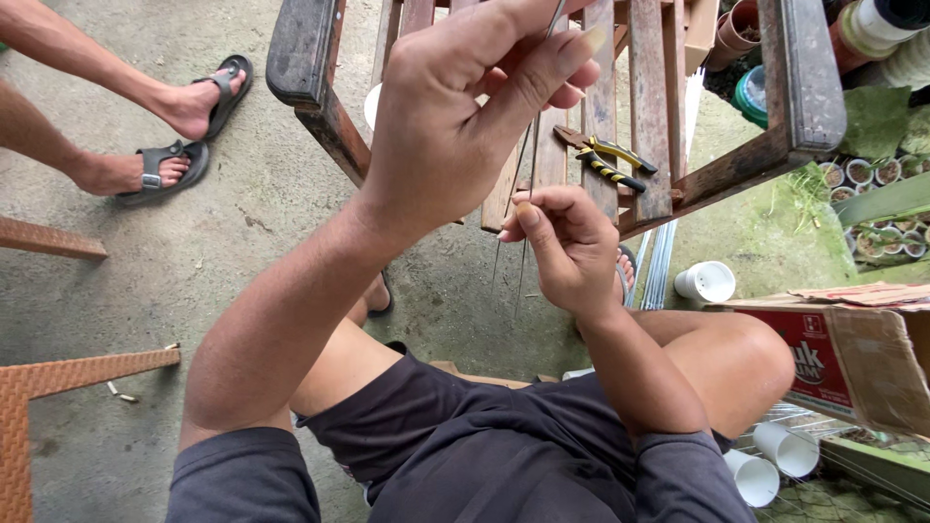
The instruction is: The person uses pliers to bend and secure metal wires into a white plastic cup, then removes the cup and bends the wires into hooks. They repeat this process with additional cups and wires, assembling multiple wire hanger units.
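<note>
The left hand is raised high in the centre of the view, fingers pinched together around the upper part of a thin metal wire. The right hand sits lower and slightly to the right, thumb and fingers closed on the same wire further down. The wire runs nearly vertical between the two hands, and thin strands continue below the right hand toward the concrete floor. How many strands are held cannot be told.

Behind the hands stands a worn wooden chair with a slatted seat. A pair of pliers with yellow-and-black handles lies on the slats, just right of the wire and apart from both hands.

The person sits low, wearing dark shorts and dark sleeves, with the right knee raised at the right. A white plastic cup lies on its side on the floor beyond that knee. More white cups lie at the near right, beside a cardboard box with a red printed side. A bundle of pale rods lies on the floor under the chair edge.

At the far left, another person's feet in dark sandals rest on the floor, well apart from the hands. Small potted seedlings stand at the far right.
</note>
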Motion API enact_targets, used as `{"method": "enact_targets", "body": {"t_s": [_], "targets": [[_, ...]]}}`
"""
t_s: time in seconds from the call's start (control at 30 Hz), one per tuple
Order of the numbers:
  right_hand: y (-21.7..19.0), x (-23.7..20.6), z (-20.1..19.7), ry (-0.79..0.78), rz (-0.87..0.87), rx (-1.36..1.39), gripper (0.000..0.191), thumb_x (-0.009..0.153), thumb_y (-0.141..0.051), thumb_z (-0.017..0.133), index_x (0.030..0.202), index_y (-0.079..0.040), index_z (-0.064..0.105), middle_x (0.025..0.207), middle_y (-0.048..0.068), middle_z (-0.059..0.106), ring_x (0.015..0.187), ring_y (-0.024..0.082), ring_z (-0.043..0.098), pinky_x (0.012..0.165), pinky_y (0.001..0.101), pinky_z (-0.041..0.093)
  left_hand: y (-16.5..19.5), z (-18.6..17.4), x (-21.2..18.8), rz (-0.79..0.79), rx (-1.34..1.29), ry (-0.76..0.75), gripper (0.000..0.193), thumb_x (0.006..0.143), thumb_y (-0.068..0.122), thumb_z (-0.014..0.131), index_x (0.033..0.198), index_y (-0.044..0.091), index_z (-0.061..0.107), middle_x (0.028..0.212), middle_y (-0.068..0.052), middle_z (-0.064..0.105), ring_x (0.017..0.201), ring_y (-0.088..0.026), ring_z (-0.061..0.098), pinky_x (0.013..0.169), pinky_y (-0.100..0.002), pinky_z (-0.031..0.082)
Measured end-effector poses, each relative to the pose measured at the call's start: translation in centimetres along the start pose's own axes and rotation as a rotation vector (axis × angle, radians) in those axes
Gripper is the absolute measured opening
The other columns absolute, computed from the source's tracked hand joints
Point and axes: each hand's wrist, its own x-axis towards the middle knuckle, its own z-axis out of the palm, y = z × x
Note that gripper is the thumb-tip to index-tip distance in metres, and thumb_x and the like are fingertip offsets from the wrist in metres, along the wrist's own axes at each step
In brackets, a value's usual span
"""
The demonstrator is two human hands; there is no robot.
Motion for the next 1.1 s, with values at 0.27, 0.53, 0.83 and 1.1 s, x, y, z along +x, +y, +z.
{"method": "enact_targets", "body": {"t_s": [0.27,0.53,0.83,1.1], "targets": [[-0.5,0.6,1.4,0.062,-0.085,-0.044,0.009,0.113,-0.004,0.058,0.12,0.002,0.058,0.099,0.007,0.064,0.079,0.009,0.066,0.074,0.0225,0.058,1.2,-0.4,-1.3,-0.007,0.052,0.051,0.023,0.121,0.005,0.066,0.142,0.01,0.057,0.119,-0.006,0.076,0.094,-0.009,0.08,0.084,-0.02,0.07],[-0.1,1.2,1.5,0.021,-0.131,-0.066,0.008,0.112,-0.005,0.059,0.116,0.002,0.059,0.095,0.008,0.064,0.08,0.012,0.067,0.068,0.0226,0.057,1.4,-1.8,-2.2,-0.003,0.156,0.068,0.026,0.122,0.0,0.068,0.144,0.01,0.057,0.133,-0.008,0.073,0.093,-0.01,0.082,0.078,-0.02,0.068],[0.8,0.9,1.1,-0.023,-0.086,-0.06,0.013,0.111,-0.007,0.059,0.118,0.004,0.062,0.097,0.01,0.07,0.085,0.014,0.07,0.077,0.0257,0.061,0.7,-2.0,-1.7,0.003,0.017,0.082,0.019,0.123,0.003,0.064,0.14,0.01,0.062,0.116,-0.009,0.077,0.099,-0.013,0.08,0.088,-0.023,0.071],[4.4,-3.8,0.8,-0.033,-0.029,-0.172,0.012,0.104,-0.002,0.064,0.115,0.004,0.064,0.099,0.012,0.071,0.095,0.016,0.074,0.085,0.0285,0.064,1.1,-3.1,-0.3,0.014,-0.083,0.021,0.011,0.125,0.012,0.061,0.131,0.006,0.067,0.109,-0.011,0.077,0.1,-0.015,0.08,0.091,-0.026,0.067]]}}
